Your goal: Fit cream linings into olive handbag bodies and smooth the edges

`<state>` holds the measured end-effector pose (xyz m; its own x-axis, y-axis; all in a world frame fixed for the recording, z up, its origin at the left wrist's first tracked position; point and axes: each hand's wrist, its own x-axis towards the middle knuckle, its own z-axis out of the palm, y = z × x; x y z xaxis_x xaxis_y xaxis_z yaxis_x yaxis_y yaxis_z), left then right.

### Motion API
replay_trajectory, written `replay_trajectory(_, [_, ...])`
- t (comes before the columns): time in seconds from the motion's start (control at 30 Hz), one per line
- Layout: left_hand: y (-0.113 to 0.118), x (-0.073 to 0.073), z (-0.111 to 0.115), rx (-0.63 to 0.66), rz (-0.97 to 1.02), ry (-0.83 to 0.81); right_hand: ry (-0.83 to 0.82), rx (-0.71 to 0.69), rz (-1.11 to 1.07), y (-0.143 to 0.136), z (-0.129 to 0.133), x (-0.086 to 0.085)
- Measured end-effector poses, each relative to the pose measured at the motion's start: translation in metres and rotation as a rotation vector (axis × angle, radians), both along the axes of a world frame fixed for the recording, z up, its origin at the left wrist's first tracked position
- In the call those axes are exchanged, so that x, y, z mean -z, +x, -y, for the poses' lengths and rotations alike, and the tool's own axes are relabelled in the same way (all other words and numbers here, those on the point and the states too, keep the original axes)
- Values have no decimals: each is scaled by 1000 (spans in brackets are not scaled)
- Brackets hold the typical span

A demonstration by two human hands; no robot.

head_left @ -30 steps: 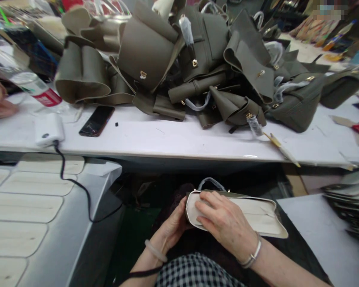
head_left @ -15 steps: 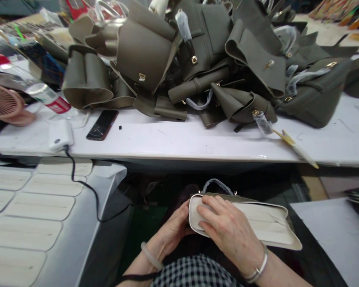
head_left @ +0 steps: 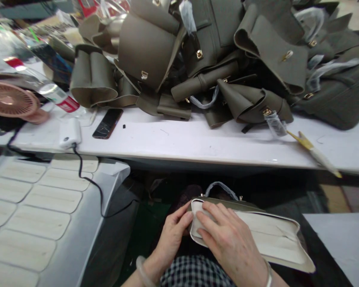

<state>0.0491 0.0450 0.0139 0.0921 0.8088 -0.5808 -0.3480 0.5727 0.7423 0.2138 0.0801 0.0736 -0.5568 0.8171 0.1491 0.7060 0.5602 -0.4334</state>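
An olive bag [head_left: 248,205] with a pale base panel [head_left: 269,235] facing up rests over my lap, its plastic-wrapped handle on the far side. My left hand [head_left: 173,231] pinches the bag's left end, thumb and fingers at the edge of the panel. Spread over the left part of that panel, my right hand [head_left: 227,235] presses it with bent, parted fingertips and grips nothing between them. The panel's right part shows a crease and extends past my right wrist.
Olive bags [head_left: 149,44] are piled along the white table [head_left: 173,139]. Near its front lie a phone [head_left: 107,123], a white device [head_left: 70,133] with a black cable, and a yellow-tipped tool [head_left: 317,153]. Pale oval panels [head_left: 38,223] cover a surface at left; a pink fan [head_left: 12,101] stands behind.
My left thumb and fingers have closed on the bag's left end. The bag's right end has dipped a little. The camera view has shifted, so the table items appear further right.
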Motion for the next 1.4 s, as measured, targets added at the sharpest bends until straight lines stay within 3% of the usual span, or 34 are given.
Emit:
replay_trajectory(0.27, [6,-3,-8,10,-185,127,-35,76,-64,2,3,5])
replay_trajectory(0.37, [8,-2,-8,-17,-107,115,-73,104,-55,1,4,5])
replay_trajectory(0.57, [-4,-5,-3,9,236,7,-109,159,-48,1,11,8])
replay_trajectory(0.77, [-13,-4,-9,77,96,135,-121,180,-96,-3,14,6])
replay_trajectory(0.9, [-12,0,-14,104,-55,232,-188,241,-360,2,16,2])
replay_trajectory(1.03, [-8,-1,-20,137,-78,247,-163,379,-638,29,13,-3])
replay_trajectory(1.1, [-6,-3,-25,151,-80,244,-40,356,-565,48,8,-7])
replay_trajectory(1.23, [-7,-11,-42,266,-105,194,105,141,-219,73,-10,-13])
replay_trajectory(1.4, [-2,-21,-64,462,-346,291,171,-77,86,66,-30,-14])
